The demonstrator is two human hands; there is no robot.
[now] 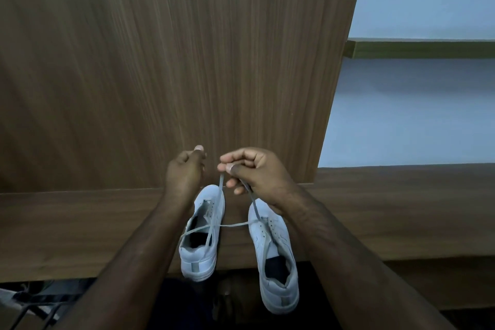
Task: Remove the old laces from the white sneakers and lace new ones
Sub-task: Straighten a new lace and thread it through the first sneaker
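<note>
right hand (251,169) grip pinches lace (221,182) | left hand (184,169) curled | sneakers (203,230) below

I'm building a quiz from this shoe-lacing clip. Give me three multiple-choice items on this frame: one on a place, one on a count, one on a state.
1. Where do the sneakers rest?
A. on the wooden ledge
B. inside a box
C. on a chair

2. How many white sneakers show?
A. one
B. two
C. three

3. What is the right hand doing?
A. lying flat
B. pinching a grey lace
C. holding scissors

Answers:
1 A, the left sneaker and right sneaker lie on the wooden ledge.
2 B, just that pair.
3 B, the right hand pinches the grey lace.
</note>
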